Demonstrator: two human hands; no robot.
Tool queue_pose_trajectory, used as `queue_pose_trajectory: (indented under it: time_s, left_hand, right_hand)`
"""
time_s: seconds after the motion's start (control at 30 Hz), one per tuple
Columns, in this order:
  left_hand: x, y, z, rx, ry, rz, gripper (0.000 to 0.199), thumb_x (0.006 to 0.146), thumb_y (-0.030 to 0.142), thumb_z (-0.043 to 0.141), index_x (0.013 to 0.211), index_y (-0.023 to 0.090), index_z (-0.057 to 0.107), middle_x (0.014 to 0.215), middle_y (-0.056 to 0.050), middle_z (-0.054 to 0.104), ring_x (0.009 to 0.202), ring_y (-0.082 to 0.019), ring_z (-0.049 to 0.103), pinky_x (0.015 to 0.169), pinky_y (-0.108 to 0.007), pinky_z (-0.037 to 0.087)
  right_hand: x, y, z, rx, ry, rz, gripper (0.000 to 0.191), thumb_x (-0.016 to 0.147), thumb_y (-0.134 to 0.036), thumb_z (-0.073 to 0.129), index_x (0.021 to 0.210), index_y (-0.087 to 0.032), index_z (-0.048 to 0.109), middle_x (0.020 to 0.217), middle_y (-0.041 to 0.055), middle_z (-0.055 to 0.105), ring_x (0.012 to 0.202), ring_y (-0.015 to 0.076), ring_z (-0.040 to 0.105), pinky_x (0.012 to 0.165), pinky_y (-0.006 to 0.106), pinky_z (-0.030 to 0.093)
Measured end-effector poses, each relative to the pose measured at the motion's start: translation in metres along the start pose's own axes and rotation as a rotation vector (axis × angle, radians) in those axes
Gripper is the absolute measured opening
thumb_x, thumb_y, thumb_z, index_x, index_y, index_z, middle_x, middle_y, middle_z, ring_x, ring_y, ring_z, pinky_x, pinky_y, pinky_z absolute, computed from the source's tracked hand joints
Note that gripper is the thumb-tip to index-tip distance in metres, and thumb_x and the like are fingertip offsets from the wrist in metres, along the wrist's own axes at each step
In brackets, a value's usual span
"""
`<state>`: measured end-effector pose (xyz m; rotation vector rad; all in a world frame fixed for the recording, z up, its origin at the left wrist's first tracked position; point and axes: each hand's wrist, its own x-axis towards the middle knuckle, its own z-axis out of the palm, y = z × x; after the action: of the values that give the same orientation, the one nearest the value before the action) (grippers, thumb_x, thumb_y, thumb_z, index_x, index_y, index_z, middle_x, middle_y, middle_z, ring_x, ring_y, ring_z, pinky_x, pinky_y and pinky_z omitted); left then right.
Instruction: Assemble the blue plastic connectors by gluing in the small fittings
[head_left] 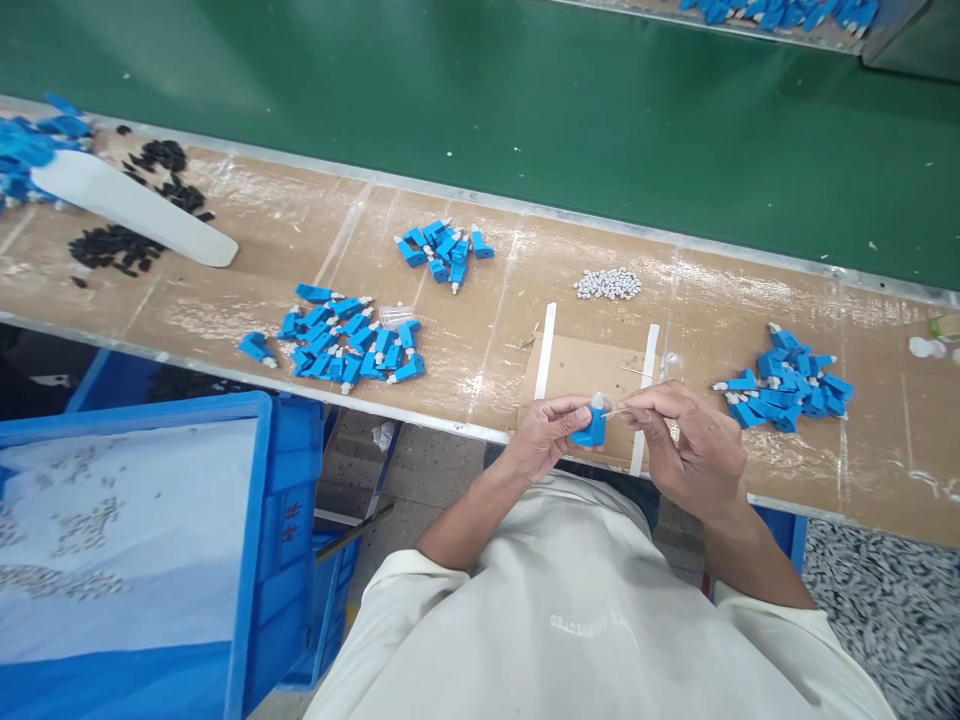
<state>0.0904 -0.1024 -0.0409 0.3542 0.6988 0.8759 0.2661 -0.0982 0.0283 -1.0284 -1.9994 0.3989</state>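
My left hand (546, 437) pinches a blue plastic part (591, 428) with a whitish tip, held just over the table's near edge. From the other side my right hand (691, 440) grips a thin wooden stick (616, 411), whose end meets the blue part near its pale tip. Beneath both hands lies a cardboard sheet (592, 362) between two white tape strips. Another thin stick (637, 371) rests on that sheet. Beyond it is a small pile of light grey pellets (607, 284). To the right sits a heap of blue parts (787, 385).
More blue parts (352, 335) lie left of centre, with a smaller cluster (446, 248) behind. Farther left are black pieces (116, 248) and a white strip-like object (142, 205). A green surface (480, 120) runs behind the table. Blue crates (262, 560) stand below left.
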Motion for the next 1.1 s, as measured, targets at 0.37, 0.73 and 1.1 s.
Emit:
queue_pose_trajectory:
  time_s: [0.37, 0.73, 1.1]
  left_hand:
    - [0.000, 0.002, 0.002, -0.013, -0.002, -0.012, 0.050, 0.055, 0.049, 0.096, 0.088, 0.014, 0.081, 0.068, -0.001, 0.068, 0.059, -0.010, 0.059, 0.054, -0.022, 0.047]
    - [-0.001, 0.005, -0.006, -0.030, -0.005, -0.026, 0.052, 0.059, 0.050, 0.094, 0.090, 0.010, 0.080, 0.070, -0.004, 0.071, 0.052, -0.009, 0.059, 0.055, -0.024, 0.050]
    - [0.004, 0.014, -0.027, -0.175, 0.155, 0.021, 0.023, 0.071, 0.023, 0.085, 0.084, 0.009, 0.073, 0.077, -0.007, 0.073, 0.056, -0.011, 0.063, 0.049, -0.021, 0.050]
  right_hand:
    - [0.003, -0.002, -0.002, 0.016, -0.047, 0.073, 0.015, 0.101, -0.023, 0.055, 0.099, -0.026, 0.070, 0.080, 0.0052, 0.075, 0.072, 0.0200, 0.070, 0.064, 0.034, 0.056]
    - [-0.007, 0.002, -0.005, 0.199, 0.157, 0.324, 0.012, 0.098, -0.031, 0.064, 0.100, -0.025, 0.073, 0.084, 0.0049, 0.076, 0.066, 0.0194, 0.070, 0.060, 0.035, 0.060]
    - [-0.024, 0.051, 0.020, -0.034, -0.177, 0.278, 0.025, 0.101, -0.035, 0.053, 0.102, -0.023, 0.076, 0.091, 0.0074, 0.069, 0.087, 0.0230, 0.067, 0.077, 0.038, 0.056]
